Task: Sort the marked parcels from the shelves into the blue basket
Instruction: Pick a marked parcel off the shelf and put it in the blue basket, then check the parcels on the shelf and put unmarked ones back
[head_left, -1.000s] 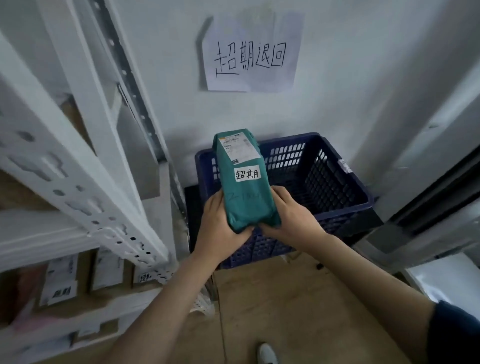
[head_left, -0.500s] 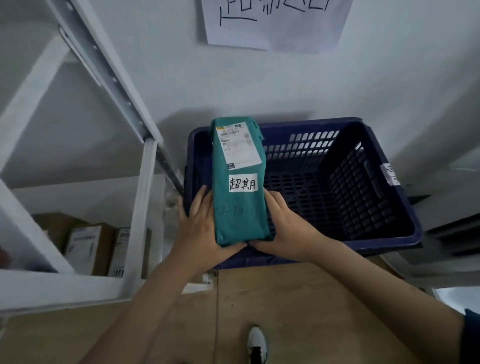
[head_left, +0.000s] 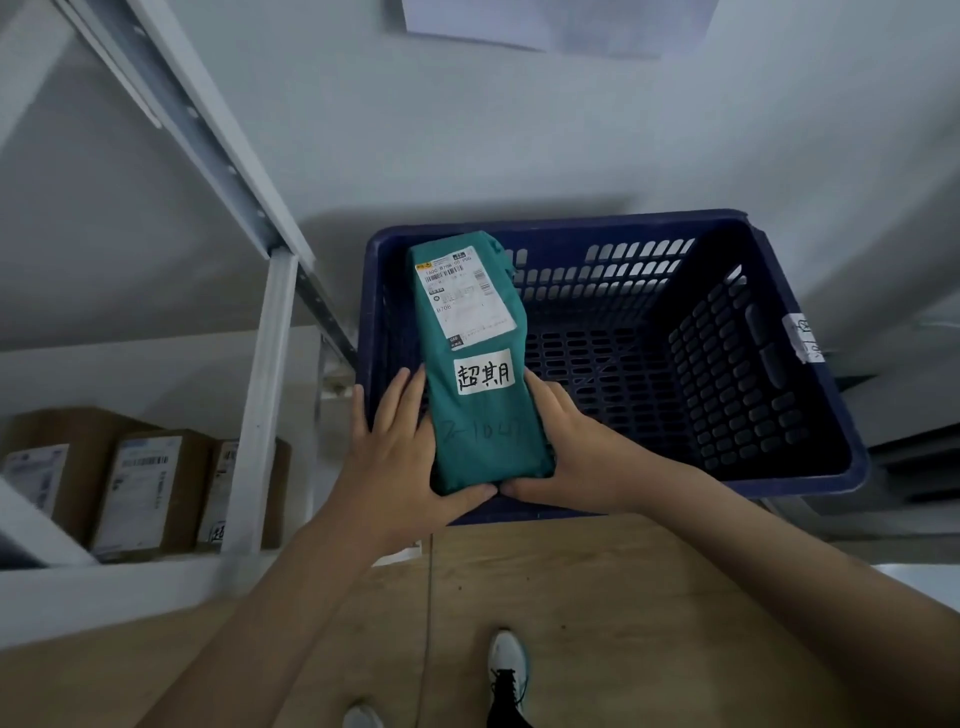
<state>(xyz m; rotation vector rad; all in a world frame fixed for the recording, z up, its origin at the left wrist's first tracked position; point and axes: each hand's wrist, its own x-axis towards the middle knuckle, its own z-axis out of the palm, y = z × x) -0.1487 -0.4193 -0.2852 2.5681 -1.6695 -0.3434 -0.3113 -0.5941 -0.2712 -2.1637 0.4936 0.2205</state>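
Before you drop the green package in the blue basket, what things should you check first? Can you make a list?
1. Parcel is marked: ok, the green parcel carries a handwritten white sticker.
2. Grip is secure: ok, the left hand and right hand clasp its lower end from both sides.
3. Parcel is over the basket: ok, it sits above the left part of the blue basket.
4. Room inside: ok, the basket floor in view is bare.
5. Feet out of the way: ok, the shoe stands on the wooden floor short of the basket.
6. Fragile contents: cannot tell.
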